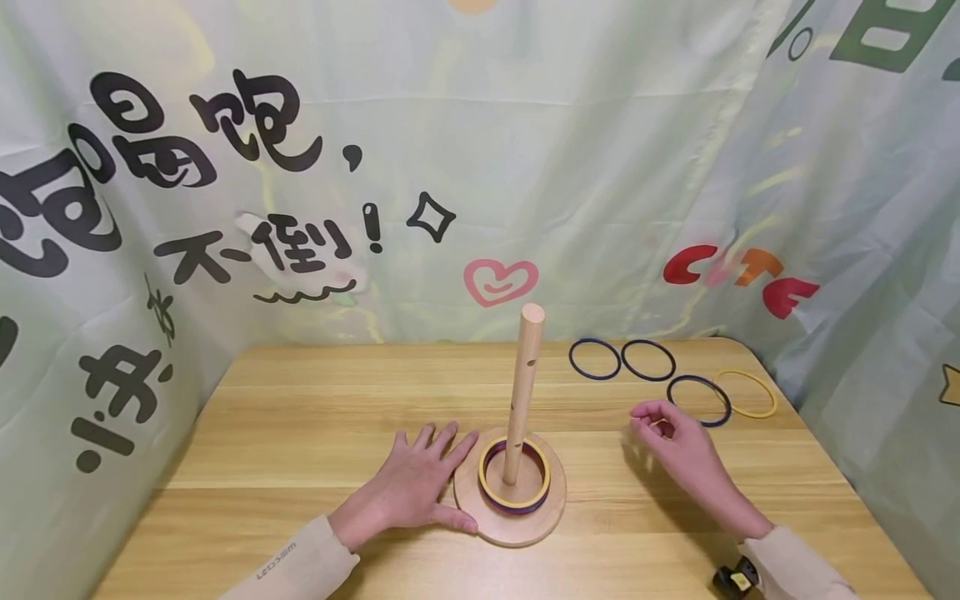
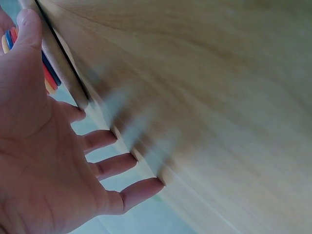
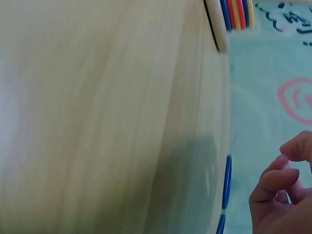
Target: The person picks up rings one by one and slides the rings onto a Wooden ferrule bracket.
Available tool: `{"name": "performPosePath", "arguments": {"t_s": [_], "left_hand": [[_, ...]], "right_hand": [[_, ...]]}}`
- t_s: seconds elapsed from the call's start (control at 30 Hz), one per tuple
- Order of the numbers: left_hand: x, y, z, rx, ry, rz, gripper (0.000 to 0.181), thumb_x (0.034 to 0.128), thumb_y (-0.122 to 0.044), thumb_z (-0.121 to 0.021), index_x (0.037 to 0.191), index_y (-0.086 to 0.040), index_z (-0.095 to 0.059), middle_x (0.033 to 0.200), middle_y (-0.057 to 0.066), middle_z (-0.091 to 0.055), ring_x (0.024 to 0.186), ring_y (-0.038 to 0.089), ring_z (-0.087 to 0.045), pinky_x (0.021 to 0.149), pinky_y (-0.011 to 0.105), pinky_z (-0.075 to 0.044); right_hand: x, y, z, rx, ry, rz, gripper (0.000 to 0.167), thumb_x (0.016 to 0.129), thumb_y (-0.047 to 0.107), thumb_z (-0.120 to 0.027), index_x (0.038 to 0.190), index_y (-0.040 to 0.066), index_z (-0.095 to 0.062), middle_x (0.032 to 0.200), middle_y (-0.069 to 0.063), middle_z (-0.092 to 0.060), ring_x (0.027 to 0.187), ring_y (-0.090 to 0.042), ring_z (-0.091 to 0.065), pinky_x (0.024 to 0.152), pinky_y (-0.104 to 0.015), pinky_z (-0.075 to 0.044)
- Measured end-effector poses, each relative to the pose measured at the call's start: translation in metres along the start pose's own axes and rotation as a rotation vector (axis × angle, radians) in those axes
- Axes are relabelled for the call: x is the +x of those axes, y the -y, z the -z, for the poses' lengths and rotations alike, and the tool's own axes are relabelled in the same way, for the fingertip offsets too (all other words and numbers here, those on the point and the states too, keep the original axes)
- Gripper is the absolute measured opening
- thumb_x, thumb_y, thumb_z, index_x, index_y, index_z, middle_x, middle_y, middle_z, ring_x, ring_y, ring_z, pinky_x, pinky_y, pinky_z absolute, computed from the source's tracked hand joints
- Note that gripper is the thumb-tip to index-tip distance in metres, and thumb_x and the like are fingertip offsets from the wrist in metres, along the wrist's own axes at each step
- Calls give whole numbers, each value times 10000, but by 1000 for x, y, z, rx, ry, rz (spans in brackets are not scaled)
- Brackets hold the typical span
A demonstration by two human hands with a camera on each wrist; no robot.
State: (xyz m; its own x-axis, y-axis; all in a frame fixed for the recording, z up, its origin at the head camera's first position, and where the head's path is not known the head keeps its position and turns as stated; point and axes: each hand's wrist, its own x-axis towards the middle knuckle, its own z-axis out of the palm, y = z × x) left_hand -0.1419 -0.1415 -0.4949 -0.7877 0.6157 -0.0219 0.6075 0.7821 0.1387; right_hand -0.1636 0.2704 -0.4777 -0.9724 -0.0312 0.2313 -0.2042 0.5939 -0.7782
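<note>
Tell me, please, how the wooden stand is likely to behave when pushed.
Pushed low, the wooden stand would probably slide rather than tip, given its broad, flat base. Pushed near the top, its tall peg could act as a lever and tilt it. The stacked rings would likely travel along, since they encircle the peg.

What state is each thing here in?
Wooden post: upright
Base: flat on the table
Ring stack: around the post, yellow on top
Three blue rings: lying loose
Separate yellow ring: lying loose
Left hand: spread, touching base
Right hand: fingers curled, holding nothing
</note>
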Motion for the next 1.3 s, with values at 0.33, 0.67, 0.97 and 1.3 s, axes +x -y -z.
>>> {"name": "performPosePath", "arguments": {"t_s": [0.33, 0.67, 0.97, 1.3], "left_hand": [[-1, 0, 1, -19, 5, 1, 1229, 811, -897, -680, 1731, -157, -342, 1668, 261, -417, 1439, 537, -462, 973, 781, -417], [-2, 1, 1, -35, 0, -5, 1224, 825, -882, -685, 1730, -135, -337, 1667, 275, -409, 1435, 563, -453, 966, 808, -406], [-2, 1, 1, -13, -9, -15, 1232, 819, -912, -652, 1723, -130, -351, 1655, 269, -426, 1425, 545, -467, 951, 780, -423], [-2, 3, -3, -15, -22, -24, 1251, 818, -944, -604, 1722, -119, -345, 1652, 275, -428, 1417, 555, -471, 943, 784, -418]], "right_hand": [[11, -33, 31, -115, -11, -75, 256, 1069, 154, -731, 1219, -52, -704, 1042, -129, -691, 856, -111, -582, 687, -210, -481], [23, -60, 49, -223, 62, -115, 316, 1080, 161, -707, 1275, -83, -665, 1105, -170, -696, 975, -249, -647, 701, -233, -497], [30, -68, 56, -321, 86, -78, 212, 1026, 120, -756, 1138, -57, -725, 1025, -143, -722, 961, -325, -663, 801, -420, -488], [34, -64, 54, -399, 135, -68, 116, 1026, 79, -721, 990, -29, -744, 942, -117, -730, 826, -235, -605, 757, -445, -485]]}}
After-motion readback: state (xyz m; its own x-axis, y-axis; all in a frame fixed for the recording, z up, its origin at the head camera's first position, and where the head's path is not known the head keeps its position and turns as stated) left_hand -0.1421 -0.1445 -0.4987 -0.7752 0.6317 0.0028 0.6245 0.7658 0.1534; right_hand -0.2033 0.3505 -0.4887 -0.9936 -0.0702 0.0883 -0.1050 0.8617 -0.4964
